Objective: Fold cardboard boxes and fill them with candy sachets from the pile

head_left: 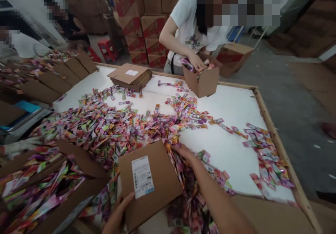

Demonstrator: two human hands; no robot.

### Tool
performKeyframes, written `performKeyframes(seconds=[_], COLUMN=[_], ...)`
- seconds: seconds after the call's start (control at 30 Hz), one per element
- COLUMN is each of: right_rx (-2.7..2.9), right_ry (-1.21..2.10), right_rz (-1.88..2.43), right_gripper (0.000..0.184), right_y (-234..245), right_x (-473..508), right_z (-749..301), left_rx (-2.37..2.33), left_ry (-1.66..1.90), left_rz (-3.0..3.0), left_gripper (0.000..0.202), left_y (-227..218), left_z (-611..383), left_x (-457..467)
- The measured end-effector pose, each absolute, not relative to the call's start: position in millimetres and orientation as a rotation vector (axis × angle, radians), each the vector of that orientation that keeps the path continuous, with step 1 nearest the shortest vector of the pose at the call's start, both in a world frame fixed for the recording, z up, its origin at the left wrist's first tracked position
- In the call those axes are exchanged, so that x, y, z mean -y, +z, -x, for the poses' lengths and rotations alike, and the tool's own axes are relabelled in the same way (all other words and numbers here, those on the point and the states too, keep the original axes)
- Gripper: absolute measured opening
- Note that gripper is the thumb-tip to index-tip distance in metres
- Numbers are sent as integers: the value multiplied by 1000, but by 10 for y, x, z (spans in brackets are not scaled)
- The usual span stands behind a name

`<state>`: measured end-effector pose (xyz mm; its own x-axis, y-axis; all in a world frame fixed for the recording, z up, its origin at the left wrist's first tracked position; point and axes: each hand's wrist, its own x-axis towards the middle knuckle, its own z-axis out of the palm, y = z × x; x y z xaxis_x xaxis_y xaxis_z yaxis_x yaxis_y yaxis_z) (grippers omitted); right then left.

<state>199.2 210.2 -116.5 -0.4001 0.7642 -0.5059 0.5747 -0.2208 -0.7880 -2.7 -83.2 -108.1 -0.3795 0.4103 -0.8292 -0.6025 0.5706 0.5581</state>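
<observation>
A brown cardboard box (160, 188) with a white printed label (142, 176) is tilted over the table in front of me. My left hand (120, 207) grips its lower left side, thumb on the labelled face. At the box's right side, my right hand (182, 153) curves around a bunch of small colourful wrapped packets (177, 165), pressing them along the box edge; its fingertips are partly hidden. More packets hang and lie below my right forearm. A large heap of the same packets (99, 129) spreads to the left and behind the box.
Across the white table (236, 104), a co-worker's hand (196, 61) reaches into a packet-filled box (202, 81). Flattened cartons (128, 74) are stacked nearby. Open boxes of packets (47, 192) crowd the left. A wooden rim (282, 146) edges the table, with packets along it.
</observation>
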Motion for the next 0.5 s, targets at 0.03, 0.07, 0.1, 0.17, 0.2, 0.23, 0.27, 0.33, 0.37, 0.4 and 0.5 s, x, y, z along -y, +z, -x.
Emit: performKeyframes(seconds=[0.03, 0.07, 0.1, 0.17, 0.2, 0.23, 0.27, 0.33, 0.37, 0.4, 0.5], right_rx=[1743, 1669, 1627, 1627, 1652, 1691, 1743, 1867, 1920, 1954, 2093], right_ry=[1765, 1812, 1825, 1788, 1762, 1727, 1674, 1497, 1393, 1305, 1235], right_rz=[1576, 1543, 1514, 1464, 1435, 1408, 1382, 1350, 1340, 1334, 1342], right_gripper=[58, 53, 49, 42, 39, 35, 31, 27, 28, 31, 44], right_y=[-1137, -1089, -1016, -789, -638, -470, -295, 23, 146, 237, 324], right_x=[-1983, -1874, -1774, -1588, -1491, -1387, -1274, -1020, -886, -751, -382], right_z=[-1918, -1859, -1808, -1717, -1673, -1631, -1592, -1537, -1520, -1510, -1463], left_rx=[-1590, -1540, -1477, -1311, -1228, -1158, -1109, -1083, -1107, -1158, -1459], left_ry=[1101, 1119, 1132, 1143, 1147, 1152, 1161, 1186, 1193, 1179, 934], left_rz=[181, 184, 189, 204, 214, 220, 214, 165, 131, 93, -30], left_gripper=[67, 67, 64, 57, 52, 48, 44, 37, 35, 37, 57], left_y=[-1102, -1122, -1141, -1173, -1186, -1198, -1213, -1255, -1284, -1314, -1336], left_z=[30, 15, -17, -115, -167, -212, -246, -268, -256, -229, -53], left_x=[865, 927, 1004, 1152, 1198, 1216, 1207, 1127, 1075, 1028, 986])
